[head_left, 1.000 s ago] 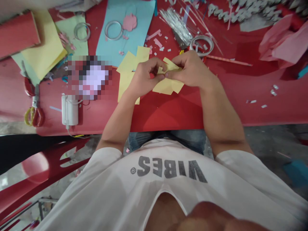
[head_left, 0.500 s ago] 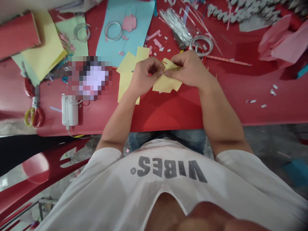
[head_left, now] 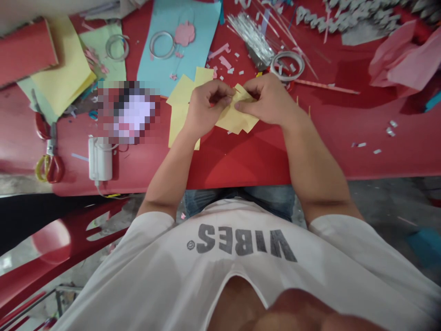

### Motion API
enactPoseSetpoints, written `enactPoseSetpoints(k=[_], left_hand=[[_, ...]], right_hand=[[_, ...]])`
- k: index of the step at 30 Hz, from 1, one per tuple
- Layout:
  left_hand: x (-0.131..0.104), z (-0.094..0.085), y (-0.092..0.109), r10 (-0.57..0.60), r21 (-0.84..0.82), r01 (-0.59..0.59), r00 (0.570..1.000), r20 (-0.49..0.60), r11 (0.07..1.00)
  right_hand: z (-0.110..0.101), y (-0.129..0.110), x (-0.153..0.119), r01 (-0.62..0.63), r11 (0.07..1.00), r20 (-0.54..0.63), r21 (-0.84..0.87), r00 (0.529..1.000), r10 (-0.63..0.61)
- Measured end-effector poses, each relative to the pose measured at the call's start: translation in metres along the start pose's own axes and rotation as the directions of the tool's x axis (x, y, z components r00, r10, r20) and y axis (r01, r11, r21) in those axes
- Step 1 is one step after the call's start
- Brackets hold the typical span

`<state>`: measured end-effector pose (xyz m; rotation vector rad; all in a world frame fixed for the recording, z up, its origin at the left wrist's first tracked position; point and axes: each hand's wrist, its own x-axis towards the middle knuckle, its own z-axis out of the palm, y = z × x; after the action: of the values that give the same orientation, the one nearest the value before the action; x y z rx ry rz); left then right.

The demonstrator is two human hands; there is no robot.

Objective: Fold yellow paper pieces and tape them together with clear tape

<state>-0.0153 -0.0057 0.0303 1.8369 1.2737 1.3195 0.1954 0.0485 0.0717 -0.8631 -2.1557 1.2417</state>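
Between my hands is a piece of folded yellow paper [head_left: 239, 120] with several angular flaps, held a little above the red table. My left hand [head_left: 208, 108] pinches its left side between thumb and fingers. On the right side, my right hand [head_left: 265, 99] is closed on the same paper, thumb toward the middle. The fingertips hide part of the folds. Just left of my left hand, flat yellow paper pieces [head_left: 179, 122] lie on the table, partly covered by that hand and forearm.
Scissors [head_left: 50, 147] and a white power bank [head_left: 100, 158] lie at left. Tape rolls [head_left: 162, 44] and a pink paper flower [head_left: 185, 33] rest on blue paper [head_left: 203, 27]. Silvery strips [head_left: 250, 39], another tape roll [head_left: 292, 57] and pink tissue paper [head_left: 409, 59] are farther back.
The folded yellow paper has shifted and turned slightly to the left between my fingers. Both hands still grip it, and the things on the table stay where they were.
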Motion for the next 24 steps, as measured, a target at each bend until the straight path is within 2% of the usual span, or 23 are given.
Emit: enactPoseSetpoints(k=[4, 8, 17, 24], left_hand=[[-0.0006, 0.0011, 0.0051, -0.053, -0.028, 0.052, 0.998, -0.023, 0.998], [-0.0008, 0.0008, 0.0091, -0.078, -0.031, 0.078, 0.997, 0.003, 0.997], [0.0019, -0.0043, 0.0023, -0.117, -0.044, 0.118, 0.993, 0.028, 0.992], [0.0009, -0.0049, 0.0073, -0.068, -0.013, 0.069, 0.997, 0.032, 0.998]], right_hand=[[0.0027, 0.0003, 0.0005, -0.014, 0.999, -0.010, 0.032, 1.000, 0.015], [0.0053, -0.0014, 0.0003, -0.033, 0.999, -0.032, 0.040, 0.999, 0.035], [0.0041, -0.0024, -0.0001, -0.016, 0.994, -0.049, 0.109, 0.999, 0.021], [0.0018, -0.0048, -0.0010, 0.003, 0.997, -0.035, 0.078, 0.999, 0.000]])
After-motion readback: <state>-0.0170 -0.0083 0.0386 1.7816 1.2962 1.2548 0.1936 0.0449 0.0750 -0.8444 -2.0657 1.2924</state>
